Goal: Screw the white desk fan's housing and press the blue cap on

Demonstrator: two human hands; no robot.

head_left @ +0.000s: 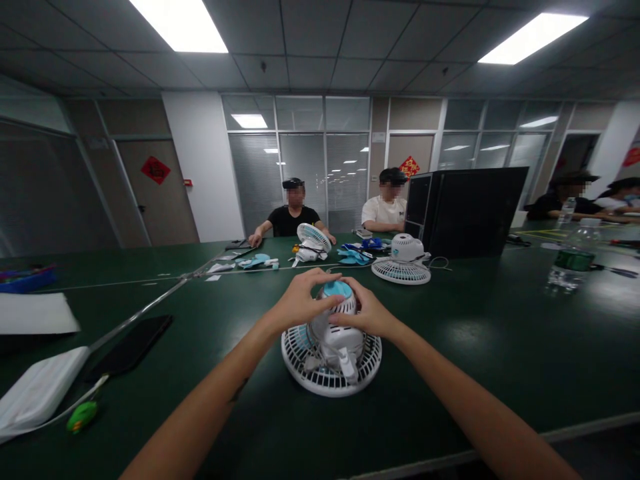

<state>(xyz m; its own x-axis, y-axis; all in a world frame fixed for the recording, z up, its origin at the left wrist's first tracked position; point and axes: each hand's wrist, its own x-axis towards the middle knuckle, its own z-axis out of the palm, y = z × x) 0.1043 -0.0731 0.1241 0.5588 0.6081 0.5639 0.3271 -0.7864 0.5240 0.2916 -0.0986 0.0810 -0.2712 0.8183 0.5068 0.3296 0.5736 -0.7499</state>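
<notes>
A small white fan (343, 343) lies face down on the green table in front of me, its round slatted grille (330, 389) at the bottom. On top of its motor housing sits a light blue round cap (338, 289). My left hand (306, 300) curves around the cap from the left, thumb across the near side. From the right, my right hand (369, 310) grips the same upper part, its thumb on the housing just below the cap. Both hands are closed around it, and their far fingertips are partly hidden.
Another white fan (401, 267) lies face down near a black computer case (470, 212). Across the table, a person (295, 219) sits behind a tilted fan (313, 243) and blue parts (355, 255). A black phone (133, 347), white box (43, 387) and water bottle (575, 257) lie or stand around.
</notes>
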